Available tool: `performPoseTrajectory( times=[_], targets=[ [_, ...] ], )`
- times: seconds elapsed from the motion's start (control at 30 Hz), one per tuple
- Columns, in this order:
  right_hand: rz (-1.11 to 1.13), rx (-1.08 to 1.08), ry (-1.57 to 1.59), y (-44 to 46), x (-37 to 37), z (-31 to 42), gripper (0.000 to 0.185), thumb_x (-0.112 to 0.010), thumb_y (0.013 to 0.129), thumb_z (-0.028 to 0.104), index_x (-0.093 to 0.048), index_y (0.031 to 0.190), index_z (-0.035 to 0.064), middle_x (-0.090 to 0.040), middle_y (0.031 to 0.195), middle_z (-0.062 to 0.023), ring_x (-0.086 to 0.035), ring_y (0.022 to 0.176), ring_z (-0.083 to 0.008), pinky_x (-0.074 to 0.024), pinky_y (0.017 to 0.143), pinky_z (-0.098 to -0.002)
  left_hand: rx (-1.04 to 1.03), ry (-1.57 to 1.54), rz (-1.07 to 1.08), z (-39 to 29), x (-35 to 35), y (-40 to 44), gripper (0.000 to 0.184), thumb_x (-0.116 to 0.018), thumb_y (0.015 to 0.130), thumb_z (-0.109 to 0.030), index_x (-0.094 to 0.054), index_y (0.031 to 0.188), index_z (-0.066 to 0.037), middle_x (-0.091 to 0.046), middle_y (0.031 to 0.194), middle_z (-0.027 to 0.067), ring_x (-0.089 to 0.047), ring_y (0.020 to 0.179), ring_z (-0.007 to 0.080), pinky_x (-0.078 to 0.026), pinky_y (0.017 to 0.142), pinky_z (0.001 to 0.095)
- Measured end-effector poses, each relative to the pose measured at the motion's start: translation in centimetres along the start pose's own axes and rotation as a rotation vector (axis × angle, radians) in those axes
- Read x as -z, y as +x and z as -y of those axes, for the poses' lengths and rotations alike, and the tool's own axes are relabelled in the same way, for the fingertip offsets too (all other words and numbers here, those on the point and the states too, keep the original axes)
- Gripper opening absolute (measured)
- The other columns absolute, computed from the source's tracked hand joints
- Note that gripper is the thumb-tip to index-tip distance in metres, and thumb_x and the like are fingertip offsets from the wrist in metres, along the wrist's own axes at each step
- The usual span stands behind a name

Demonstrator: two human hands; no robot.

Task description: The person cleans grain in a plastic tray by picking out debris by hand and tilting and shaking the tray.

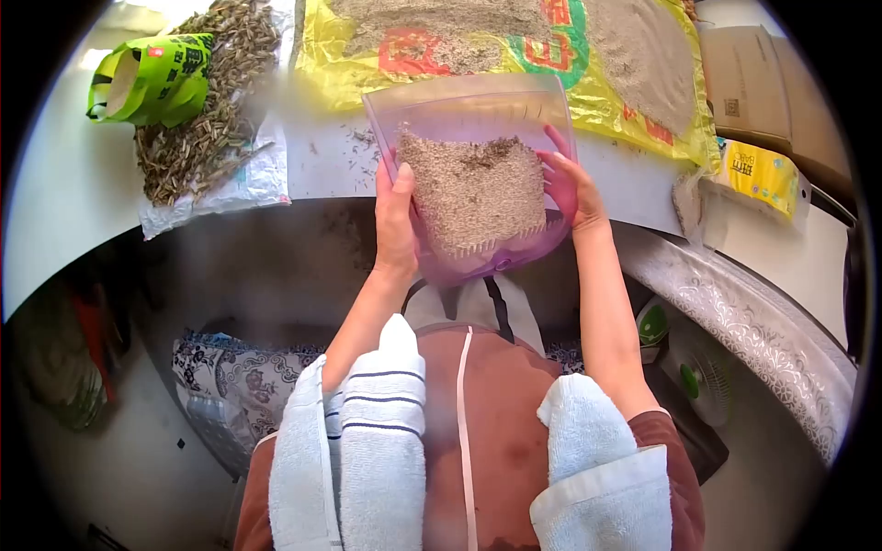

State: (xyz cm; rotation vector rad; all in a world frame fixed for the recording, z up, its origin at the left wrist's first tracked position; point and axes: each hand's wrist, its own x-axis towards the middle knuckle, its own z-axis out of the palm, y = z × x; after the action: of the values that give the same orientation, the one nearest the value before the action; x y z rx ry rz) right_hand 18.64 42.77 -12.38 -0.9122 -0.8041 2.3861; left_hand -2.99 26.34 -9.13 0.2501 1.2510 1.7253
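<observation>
A translucent purple plastic container (464, 89) is held up at the front edge of the white table (326, 170), tilted toward me. Inside it lies a layer of small beige grain (473, 197), with a darker patch of bits along the far side. My left hand (395, 220) grips the container's left wall, thumb over the rim. On the opposite wall, my right hand (576, 188) has its fingers around the side, partly seen through the plastic. Behind the container, a yellow printed plastic sack (317, 50) is spread flat, with similar grain (643, 60) heaped on it.
At the left, dark dry husks or pods (197, 151) lie on a white plastic sheet (216, 213), beside a bright green bag (161, 83). Cardboard boxes (749, 87) and a yellow packet (758, 181) are at the right. Below stands a fan (703, 384). Blue towels (381, 441) hang over my shoulders.
</observation>
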Motion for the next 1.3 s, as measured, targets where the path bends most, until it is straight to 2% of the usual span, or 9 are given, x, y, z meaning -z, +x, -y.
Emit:
performPoseTrajectory(
  times=[0.13, 0.27, 0.33, 0.37, 0.5, 0.77, 1.03, 1.17, 1.3],
  targets=[
    [-0.258, 0.16, -0.133, 1.0, -9.8, -3.0, 0.072, -0.058, 0.086, 0.018, -0.02, 0.146, 0.004, -0.032, 0.145, -0.0074, -0.026, 0.135, -0.0185, -0.0162, 0.11, -0.0327, 0.386, -0.125, 0.084, -5.2, 7.6, 7.4, 0.053, -0.051, 0.092, -0.041, -0.035, 0.137, -0.018, -0.051, 0.123, 0.0127, -0.054, 0.107, 0.031, -0.045, 0.092, 0.0412],
    [-0.218, -0.012, 0.002, 3.8, -6.0, -2.4, 0.07, -0.058, 0.086, 0.023, -0.022, 0.146, 0.0176, -0.054, 0.114, -0.0106, -0.056, 0.098, -0.0209, -0.0452, 0.083, -0.0336, 0.284, -0.055, 0.088, -5.5, 4.2, 7.8, 0.056, -0.05, 0.093, -0.037, -0.034, 0.138, -0.01, -0.047, 0.129, 0.01, -0.046, 0.118, 0.0234, -0.035, 0.101, 0.0365],
    [-0.087, -0.034, 0.043, 5.1, -1.6, -0.6, 0.068, -0.057, 0.085, 0.023, -0.025, 0.145, 0.0167, -0.052, 0.12, -0.0108, -0.054, 0.105, -0.022, -0.044, 0.088, -0.0345, 0.105, 0.029, 0.029, -3.7, 0.6, 6.9, 0.058, -0.05, 0.093, -0.032, -0.031, 0.14, -0.003, -0.04, 0.136, 0.0067, -0.034, 0.127, 0.0162, -0.024, 0.107, 0.0315],
    [-0.034, -0.055, 0.066, 5.2, 0.2, 0.0, 0.068, -0.057, 0.085, 0.022, -0.026, 0.145, 0.016, -0.051, 0.125, -0.0112, -0.052, 0.11, -0.023, -0.043, 0.091, -0.0353, -0.002, 0.108, -0.04, -3.6, -2.4, 5.9, 0.055, -0.049, 0.094, -0.037, -0.032, 0.14, -0.01, -0.046, 0.129, 0.008, -0.051, 0.111, 0.0204, -0.04, 0.097, 0.0347],
    [-0.171, 0.08, -0.02, 5.4, -4.5, 0.0, 0.066, -0.057, 0.087, 0.019, -0.027, 0.145, 0.0096, -0.032, 0.145, -0.0093, -0.035, 0.13, -0.0214, -0.0316, 0.104, -0.0335, 0.289, -0.118, -0.002, -3.1, 3.6, 8.0, 0.06, -0.048, 0.092, -0.047, -0.028, 0.143, -0.02, -0.052, 0.119, 0.0145, -0.054, 0.104, 0.0252, -0.043, 0.093, 0.0384],
    [-0.054, -0.121, 0.022, 6.8, -0.1, 1.2, 0.069, -0.06, 0.086, 0.024, -0.025, 0.145, 0.0165, -0.055, 0.114, -0.0092, -0.055, 0.105, -0.0212, -0.0437, 0.089, -0.0331, 0.094, 0.033, -0.051, -2.6, -0.9, 7.6, 0.055, -0.046, 0.095, -0.036, -0.029, 0.142, -0.011, -0.044, 0.135, 0.011, -0.044, 0.122, 0.025, -0.035, 0.104, 0.0392],
    [-0.242, 0.085, -0.225, 4.2, -8.4, -0.3, 0.071, -0.058, 0.089, 0.025, -0.02, 0.146, 0.0069, -0.031, 0.145, -0.0074, -0.025, 0.134, -0.0184, -0.0186, 0.109, -0.032, 0.392, -0.142, -0.017, -4.0, 5.4, 9.7, 0.06, -0.045, 0.093, -0.046, -0.026, 0.144, -0.021, -0.052, 0.122, 0.0159, -0.054, 0.107, 0.0271, -0.044, 0.094, 0.0401],
    [-0.114, -0.111, 0.023, 6.1, -2.4, 1.5, 0.062, -0.059, 0.088, 0.023, -0.033, 0.143, 0.0136, -0.054, 0.115, -0.003, -0.048, 0.11, -0.0152, -0.0354, 0.098, -0.0313, 0.204, -0.133, -0.034, -3.6, -0.4, 7.8, 0.058, -0.045, 0.095, -0.035, -0.025, 0.143, -0.008, -0.037, 0.14, 0.0102, -0.04, 0.126, 0.0239, -0.036, 0.103, 0.0365],
    [-0.04, -0.039, 0.05, 6.6, 2.2, 2.5, 0.063, -0.057, 0.088, 0.02, -0.03, 0.144, 0.0102, -0.045, 0.132, -0.0057, -0.04, 0.123, -0.018, -0.0303, 0.104, -0.0319, 0.042, -0.151, -0.159, -0.2, -3.7, 6.3, 0.056, -0.045, 0.095, -0.037, -0.028, 0.143, -0.014, -0.049, 0.128, 0.0131, -0.049, 0.116, 0.0261, -0.038, 0.101, 0.0397]
  ],
)
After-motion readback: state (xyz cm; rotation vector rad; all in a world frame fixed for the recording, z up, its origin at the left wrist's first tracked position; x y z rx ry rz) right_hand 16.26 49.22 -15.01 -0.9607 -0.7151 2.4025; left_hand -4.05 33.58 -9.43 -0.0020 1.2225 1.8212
